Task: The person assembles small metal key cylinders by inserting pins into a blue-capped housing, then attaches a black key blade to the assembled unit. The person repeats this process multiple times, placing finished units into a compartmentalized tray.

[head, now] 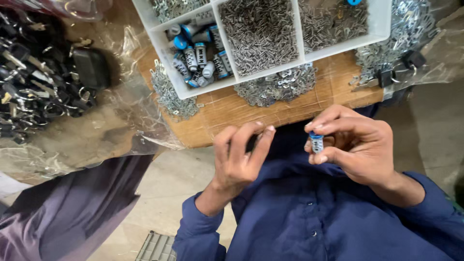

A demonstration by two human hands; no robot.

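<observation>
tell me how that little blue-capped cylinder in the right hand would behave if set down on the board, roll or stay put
The blue-capped cylinder looks round, so on its side it would probably roll. It seems stiff and metal, likely heavy for its size. Pinched in the right hand by fingertips alone, it may be a bit slippery.

tray (153, 34) on board (285, 108) — cylinders (199, 60) in left compartment | pins (260, 31) in middle

left hand (240, 154): centre frame, palm toward chest, fingers curled, tips bunched | right hand (355, 145): right of centre, fingers and thumb pinched close, wrist bent inward | forearms: blue sleeves rising from lower frame, hands apart
</observation>
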